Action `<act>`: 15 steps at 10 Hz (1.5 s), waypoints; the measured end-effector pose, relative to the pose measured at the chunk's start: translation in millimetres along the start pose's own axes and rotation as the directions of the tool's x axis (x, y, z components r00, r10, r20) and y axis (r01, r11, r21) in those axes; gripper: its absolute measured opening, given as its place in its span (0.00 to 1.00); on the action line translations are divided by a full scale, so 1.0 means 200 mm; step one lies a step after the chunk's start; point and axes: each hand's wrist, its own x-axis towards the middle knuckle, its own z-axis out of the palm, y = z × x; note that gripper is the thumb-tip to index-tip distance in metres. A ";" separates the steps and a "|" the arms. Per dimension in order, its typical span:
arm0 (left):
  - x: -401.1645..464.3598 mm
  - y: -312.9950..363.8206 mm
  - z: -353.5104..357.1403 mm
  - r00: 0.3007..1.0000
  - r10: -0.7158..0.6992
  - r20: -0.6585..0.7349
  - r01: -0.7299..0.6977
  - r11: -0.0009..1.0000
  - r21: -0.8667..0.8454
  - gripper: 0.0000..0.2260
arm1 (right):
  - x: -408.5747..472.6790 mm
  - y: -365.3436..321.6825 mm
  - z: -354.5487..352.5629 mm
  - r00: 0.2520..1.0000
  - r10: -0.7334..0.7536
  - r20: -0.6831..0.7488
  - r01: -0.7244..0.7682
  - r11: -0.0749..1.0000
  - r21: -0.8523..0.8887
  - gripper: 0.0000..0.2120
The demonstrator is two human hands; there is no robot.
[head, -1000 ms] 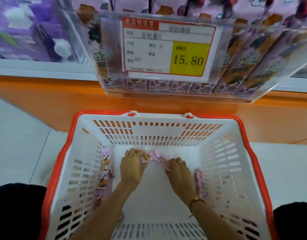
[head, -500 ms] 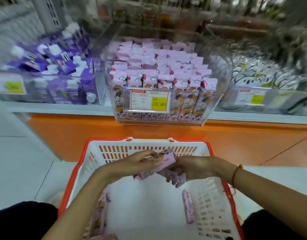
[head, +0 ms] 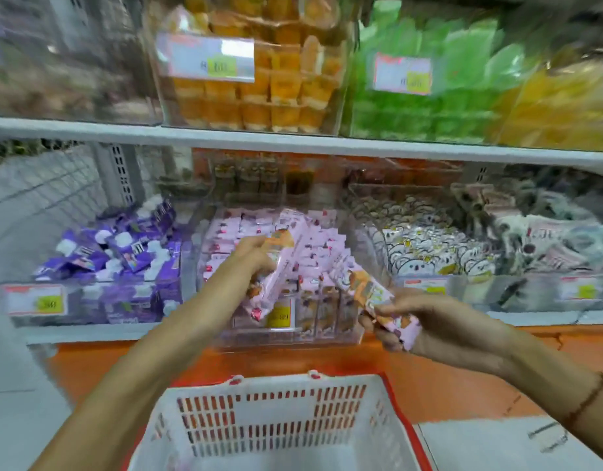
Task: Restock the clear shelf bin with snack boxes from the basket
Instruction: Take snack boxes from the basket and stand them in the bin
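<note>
My left hand [head: 250, 254] grips a long pink snack box [head: 279, 266] raised in front of the clear shelf bin [head: 293, 334]. The bin holds several pink boxes standing in rows. My right hand [head: 439, 321] grips another pink snack box [head: 371, 294] at the bin's right front corner, its far end tilted toward the bin. The white basket with a red rim [head: 276, 416] sits on the floor below both hands; its contents are out of sight.
A bin of purple packs [head: 116, 253] stands left of the clear bin, and a bin of white patterned packs [head: 429, 249] stands to the right. The upper shelf carries orange [head: 259, 86] and green [head: 429, 90] packs. An orange plinth [head: 429, 375] runs under the shelf.
Both hands rose out of the basket, each with a pink box, and moved up to the clear bin. The view lifted from the basket to the shelves.
</note>
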 end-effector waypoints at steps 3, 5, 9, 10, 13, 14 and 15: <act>0.53 0.10 0.03 0.980 0.032 -0.198 -0.003 0.989 0.149 0.24 | 0.19 -0.15 -0.14 0.626 -0.354 -0.695 0.368 0.920 -0.137 0.10; 0.97 -0.02 0.11 0.966 0.106 -0.237 -0.010 0.927 0.376 0.16 | 0.33 -0.16 -0.25 0.488 -0.308 -0.817 0.496 0.868 -0.031 0.14; 1.16 -0.04 -0.03 0.987 0.040 0.155 -0.134 0.735 0.665 0.18 | 0.40 -0.15 -0.32 0.523 -0.347 -0.778 0.447 0.889 -0.097 0.12; 1.22 0.05 -0.01 0.972 -0.070 0.226 -0.145 0.582 0.800 0.16 | 0.41 -0.15 -0.32 0.524 -0.346 -0.779 0.455 0.886 -0.088 0.14; 1.26 -0.07 0.20 0.972 0.185 -0.144 -0.111 0.904 0.412 0.28 | 0.42 -0.14 -0.32 0.523 -0.360 -0.772 0.441 0.890 -0.116 0.14; 1.25 -0.11 0.17 0.947 0.309 -0.086 -0.225 0.832 0.507 0.25 | 0.42 -0.14 -0.33 0.518 -0.363 -0.775 0.445 0.888 -0.119 0.14; 1.24 -0.10 0.14 0.945 0.328 -0.012 -0.262 0.775 0.575 0.21 | 0.42 -0.14 -0.32 0.515 -0.372 -0.772 0.446 0.886 -0.130 0.14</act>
